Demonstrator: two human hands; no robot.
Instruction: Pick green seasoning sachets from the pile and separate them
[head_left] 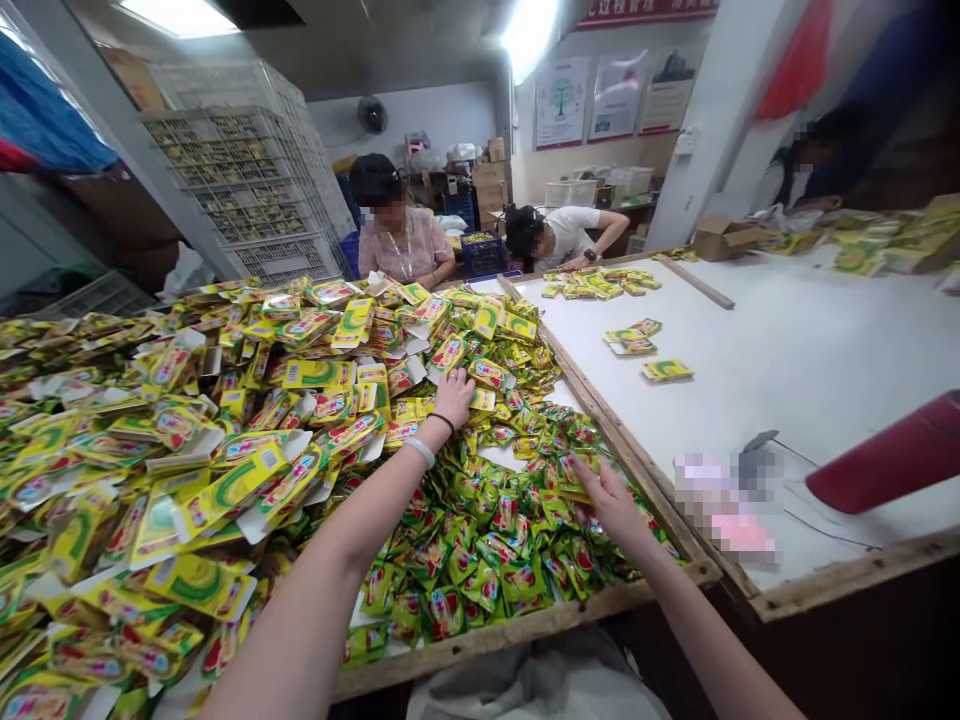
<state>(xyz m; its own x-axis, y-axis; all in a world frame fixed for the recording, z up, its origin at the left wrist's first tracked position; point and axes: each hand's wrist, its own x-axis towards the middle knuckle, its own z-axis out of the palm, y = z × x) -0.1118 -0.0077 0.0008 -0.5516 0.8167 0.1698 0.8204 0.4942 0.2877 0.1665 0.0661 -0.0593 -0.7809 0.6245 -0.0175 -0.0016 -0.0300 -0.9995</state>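
My left hand (454, 398) reaches into the heap, its fingers stretched out and touching the small yellow boxes. A dark band and a pale bracelet are on that wrist. Printed boxes (319, 374), many with open white flaps, are piled beside and beyond this hand. My right hand (606, 497) is closed on a small yellow-green box (571, 482), partly hidden by the fingers. Below and around it lie many shiny green sachets (480, 540), spread between the box heap and the wooden edge.
A wooden strip (607, 420) divides the heap from a white tabletop (780, 380). On that side lie loose boxes (667, 370) and a dark red object (892, 455). Two people work across the table and another sits far right. Stacked crates (247, 180) stand back left.
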